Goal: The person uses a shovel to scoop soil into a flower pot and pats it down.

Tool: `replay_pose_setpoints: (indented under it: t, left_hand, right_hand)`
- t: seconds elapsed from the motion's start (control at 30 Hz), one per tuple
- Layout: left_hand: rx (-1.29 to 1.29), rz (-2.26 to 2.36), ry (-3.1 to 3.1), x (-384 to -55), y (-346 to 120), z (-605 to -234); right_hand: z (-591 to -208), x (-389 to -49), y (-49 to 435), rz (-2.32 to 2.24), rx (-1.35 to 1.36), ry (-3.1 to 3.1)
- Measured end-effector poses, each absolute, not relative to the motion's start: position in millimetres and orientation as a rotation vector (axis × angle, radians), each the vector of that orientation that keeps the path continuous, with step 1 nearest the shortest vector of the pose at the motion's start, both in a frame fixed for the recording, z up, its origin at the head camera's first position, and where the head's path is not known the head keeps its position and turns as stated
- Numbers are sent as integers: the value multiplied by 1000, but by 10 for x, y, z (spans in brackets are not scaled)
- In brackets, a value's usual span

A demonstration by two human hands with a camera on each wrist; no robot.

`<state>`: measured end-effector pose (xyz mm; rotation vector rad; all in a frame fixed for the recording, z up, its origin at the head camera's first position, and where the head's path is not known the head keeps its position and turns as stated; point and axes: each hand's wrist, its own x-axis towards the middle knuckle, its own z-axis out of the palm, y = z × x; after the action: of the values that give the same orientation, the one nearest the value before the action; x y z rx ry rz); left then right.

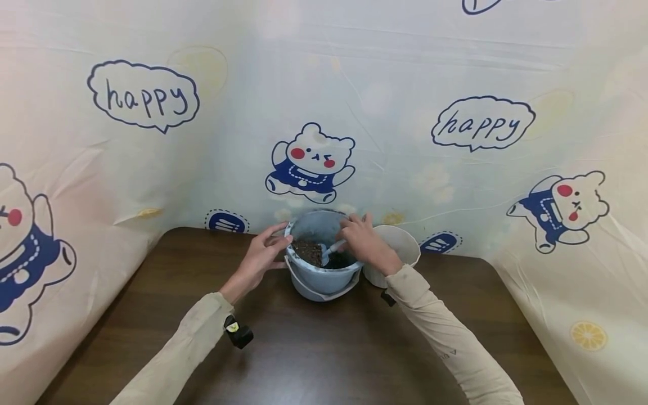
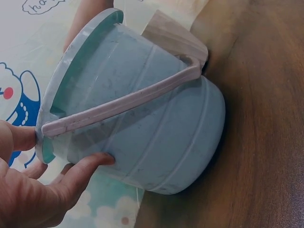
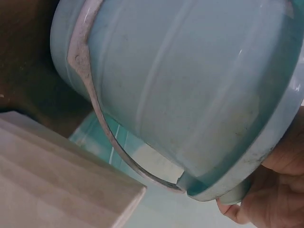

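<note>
A light blue bucket with a pale handle hanging down its front stands upright on the table. Dark soil lies inside, piled higher on the left. My left hand grips the bucket's left rim; in the left wrist view the thumb presses the outer wall below the rim. Over the bucket's right side, my right hand holds a small light blue trowel, its blade down at the soil. Part of the trowel's handle is hidden by the fingers.
A whitish pot stands close to the bucket's right side, partly behind my right forearm. The brown wooden table ends at a printed cloth backdrop just behind the bucket.
</note>
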<state>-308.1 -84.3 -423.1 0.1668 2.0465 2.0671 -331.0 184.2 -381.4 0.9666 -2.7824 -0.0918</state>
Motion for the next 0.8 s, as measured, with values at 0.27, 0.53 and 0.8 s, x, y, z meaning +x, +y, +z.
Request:
replay_pose_setpoints:
  t: [0.27,0.53,0.8]
  left_hand:
    - [168,2054,2052,-3077,-859,-4237]
    - [155,2036,2056,-3082,-880,-4226]
    - [175,2055,2045,-3077,-855,-4235]
  right_hand:
    - [-3829,-3286,1805,-235,1013,-2667]
    - [-3859,-3331,1807,-217,1051,-2606]
    - [-3872,-3356,1943,116,1070,-2625]
